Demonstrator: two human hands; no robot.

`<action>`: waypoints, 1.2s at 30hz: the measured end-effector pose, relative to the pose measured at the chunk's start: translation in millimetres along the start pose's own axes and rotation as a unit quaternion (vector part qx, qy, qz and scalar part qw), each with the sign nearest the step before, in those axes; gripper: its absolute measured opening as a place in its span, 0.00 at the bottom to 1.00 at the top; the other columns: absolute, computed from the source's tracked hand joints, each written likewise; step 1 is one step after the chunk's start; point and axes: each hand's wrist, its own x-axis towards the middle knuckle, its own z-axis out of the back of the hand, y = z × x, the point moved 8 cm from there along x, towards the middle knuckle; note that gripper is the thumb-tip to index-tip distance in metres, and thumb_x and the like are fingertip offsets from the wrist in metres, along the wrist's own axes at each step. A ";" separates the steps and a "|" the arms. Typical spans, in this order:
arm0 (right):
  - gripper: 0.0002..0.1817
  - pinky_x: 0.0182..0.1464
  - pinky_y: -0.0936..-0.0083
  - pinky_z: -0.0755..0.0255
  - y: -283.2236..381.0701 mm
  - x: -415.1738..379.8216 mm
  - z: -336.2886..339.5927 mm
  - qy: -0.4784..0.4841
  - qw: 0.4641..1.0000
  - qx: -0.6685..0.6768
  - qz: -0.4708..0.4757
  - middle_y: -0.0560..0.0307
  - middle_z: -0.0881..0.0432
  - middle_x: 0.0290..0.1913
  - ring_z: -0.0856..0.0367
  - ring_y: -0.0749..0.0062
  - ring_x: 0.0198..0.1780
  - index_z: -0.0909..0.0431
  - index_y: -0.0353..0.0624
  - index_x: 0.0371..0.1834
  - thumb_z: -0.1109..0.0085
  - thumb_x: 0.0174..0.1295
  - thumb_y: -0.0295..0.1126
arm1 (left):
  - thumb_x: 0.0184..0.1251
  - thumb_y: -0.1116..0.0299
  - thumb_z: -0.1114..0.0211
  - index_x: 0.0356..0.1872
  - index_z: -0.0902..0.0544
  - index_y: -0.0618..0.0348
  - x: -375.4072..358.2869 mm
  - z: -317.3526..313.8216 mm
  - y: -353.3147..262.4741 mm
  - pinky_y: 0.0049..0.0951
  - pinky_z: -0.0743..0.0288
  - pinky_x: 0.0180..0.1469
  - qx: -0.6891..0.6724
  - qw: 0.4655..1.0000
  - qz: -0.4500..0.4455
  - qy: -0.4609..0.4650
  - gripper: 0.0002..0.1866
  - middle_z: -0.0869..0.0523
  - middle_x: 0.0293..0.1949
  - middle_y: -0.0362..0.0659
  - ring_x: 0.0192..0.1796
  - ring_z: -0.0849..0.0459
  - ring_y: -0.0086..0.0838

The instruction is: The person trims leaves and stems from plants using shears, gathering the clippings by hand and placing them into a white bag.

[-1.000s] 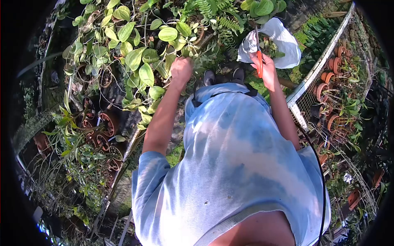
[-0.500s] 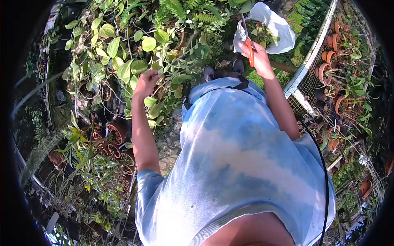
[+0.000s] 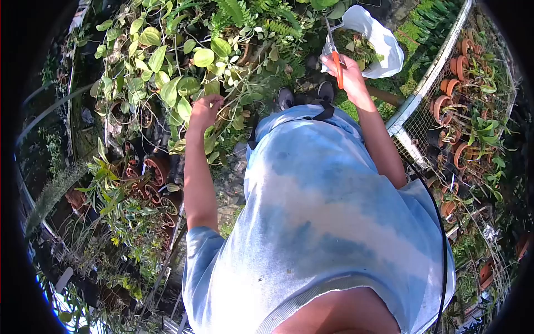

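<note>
My left hand (image 3: pixel 204 113) is closed in a pinch at the edge of a leafy trailing plant (image 3: pixel 172 89), on what looks like a thin vine stem (image 3: pixel 227 106). Broad yellow-green leaves hang just beyond and beside these fingers. Over on the right, my right hand (image 3: pixel 351 79) grips orange-handled scissors (image 3: pixel 337 69), blades pointing away from me and slightly apart. Close behind that hand is a white bag (image 3: pixel 384 53), its mouth open, with green plant bits inside. Whether the right fingers also hold the bag's rim is hidden.
A white-framed wire mesh bench (image 3: pixel 414 106) runs along the right, bearing several terracotta pots (image 3: pixel 442 108). More brown pots (image 3: pixel 158 170) stand at lower left among plants. Ferns (image 3: pixel 236 11) grow ahead. My shoes (image 3: pixel 286 98) are on the ground between.
My left hand has shifted slightly down and right, and the leafy stems around its fingers have moved. The scissor blades look wider apart. The right hand stays in nearly the same place.
</note>
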 end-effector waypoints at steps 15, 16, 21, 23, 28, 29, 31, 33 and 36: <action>0.15 0.45 0.83 0.27 -3.7 13.0 -11.2 0.028 0.998 -0.047 -0.013 0.71 0.20 0.39 0.24 0.88 0.40 0.16 0.46 0.46 0.31 0.67 0.44 | 0.70 0.62 0.35 0.45 0.11 0.52 13.5 -9.0 -17.5 0.43 0.21 0.52 0.061 0.996 0.007 -0.066 0.10 0.10 0.42 0.51 0.46 0.13 0.47; 0.15 0.44 0.83 0.28 -2.1 15.0 -16.5 0.034 0.998 -0.057 -0.013 0.71 0.21 0.38 0.25 0.88 0.38 0.17 0.46 0.46 0.31 0.67 0.44 | 0.70 0.63 0.35 0.45 0.11 0.51 13.8 -11.6 -18.1 0.43 0.21 0.52 0.065 0.995 -0.005 -0.070 0.09 0.10 0.41 0.50 0.46 0.13 0.47; 0.20 0.38 0.83 0.32 2.3 17.1 -39.8 0.008 0.997 -0.075 -0.003 0.71 0.24 0.29 0.30 0.86 0.31 0.17 0.44 0.37 0.26 0.61 0.49 | 0.70 0.60 0.38 0.45 0.11 0.46 19.6 -13.7 -26.5 0.41 0.19 0.52 0.142 0.988 0.014 -0.050 0.10 0.09 0.41 0.47 0.46 0.12 0.43; 0.20 0.38 0.82 0.32 -1.2 19.2 -48.3 0.012 0.995 -0.095 -0.002 0.71 0.24 0.29 0.29 0.86 0.31 0.17 0.43 0.38 0.26 0.61 0.50 | 0.71 0.59 0.39 0.46 0.11 0.44 17.8 -10.7 -38.6 0.41 0.19 0.52 0.175 0.984 0.038 -0.026 0.11 0.09 0.41 0.46 0.47 0.11 0.41; 0.23 0.46 0.77 0.25 4.0 9.2 -62.7 -0.015 0.996 -0.092 -0.007 0.66 0.20 0.34 0.22 0.81 0.39 0.17 0.42 0.39 0.27 0.60 0.53 | 0.69 0.53 0.36 0.47 0.12 0.45 19.5 -6.2 -45.2 0.40 0.18 0.50 0.159 0.984 0.078 0.009 0.14 0.09 0.42 0.47 0.48 0.11 0.41; 0.25 0.52 0.74 0.25 1.7 6.2 -62.0 -0.020 0.997 -0.071 -0.016 0.63 0.19 0.38 0.21 0.79 0.44 0.18 0.42 0.40 0.27 0.59 0.55 | 0.70 0.52 0.37 0.50 0.13 0.47 17.8 -2.8 -51.0 0.41 0.18 0.51 0.160 0.984 0.079 0.014 0.16 0.09 0.43 0.48 0.49 0.11 0.42; 0.26 0.53 0.73 0.26 -2.8 -2.5 -54.8 -0.047 0.996 -0.069 -0.034 0.62 0.18 0.41 0.21 0.79 0.46 0.18 0.42 0.43 0.27 0.60 0.56 | 0.68 0.53 0.34 0.46 0.12 0.50 21.0 -0.1 -56.2 0.42 0.18 0.49 0.124 0.991 0.032 -0.048 0.15 0.09 0.41 0.49 0.46 0.10 0.43; 0.29 0.56 0.72 0.27 -14.8 -9.6 -44.4 -0.053 0.994 -0.069 -0.063 0.60 0.16 0.46 0.20 0.77 0.52 0.18 0.43 0.50 0.28 0.60 0.57 | 0.67 0.56 0.33 0.46 0.13 0.52 24.3 2.3 -72.9 0.43 0.19 0.49 0.064 0.994 -0.019 -0.085 0.14 0.10 0.41 0.50 0.45 0.11 0.45; 0.31 0.58 0.70 0.27 -24.1 -22.2 -26.4 -0.069 0.995 -0.014 -0.065 0.59 0.16 0.49 0.19 0.75 0.53 0.18 0.43 0.52 0.28 0.60 0.58 | 0.67 0.63 0.33 0.46 0.13 0.58 28.7 1.9 -122.4 0.44 0.19 0.49 -0.015 0.986 -0.126 -0.107 0.13 0.10 0.42 0.53 0.45 0.11 0.47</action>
